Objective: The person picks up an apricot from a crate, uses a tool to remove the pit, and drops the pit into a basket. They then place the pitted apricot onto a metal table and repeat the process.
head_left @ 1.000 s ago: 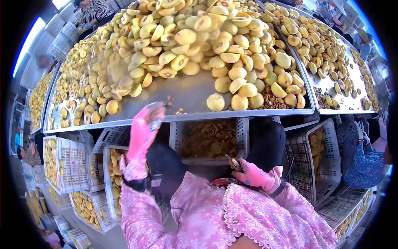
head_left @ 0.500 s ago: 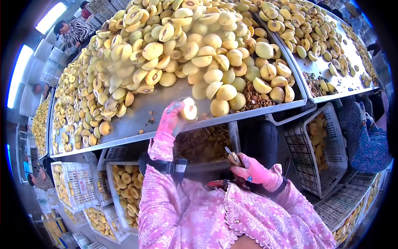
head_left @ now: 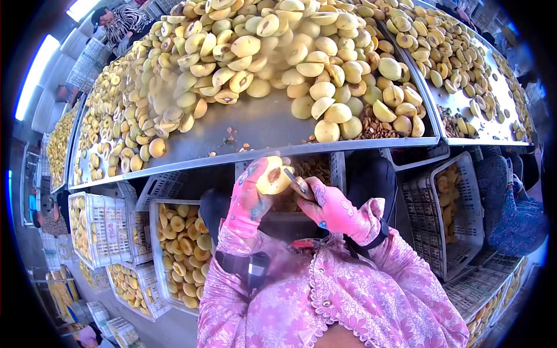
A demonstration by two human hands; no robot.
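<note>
My left hand (head_left: pixel 250 194), in a pink glove, grips a yellow peach half (head_left: pixel 274 177) just below the front edge of the metal table. The cut face shows a brown hollow in its centre. My right hand (head_left: pixel 335 210), also gloved in pink, is closed round the handle of a small knife (head_left: pixel 298 184). Its narrow metal tip is right at the peach half's right side. Beyond both hands, a large heap of peach halves (head_left: pixel 246 46) covers much of the metal table (head_left: pixel 261 120).
Brown pits (head_left: pixel 377 129) lie near the table's front right. Below my hands a crate (head_left: pixel 339 174) holds brownish pieces. White crates of peach halves stand at left (head_left: pixel 155 232) and right (head_left: pixel 469 223). People work at the far left (head_left: pixel 123 24) and the right (head_left: pixel 516 217).
My left hand has drawn the peach half back from over the table toward my body. My right hand has come up and left, bringing the knife to the fruit. The camera view has shifted slightly.
</note>
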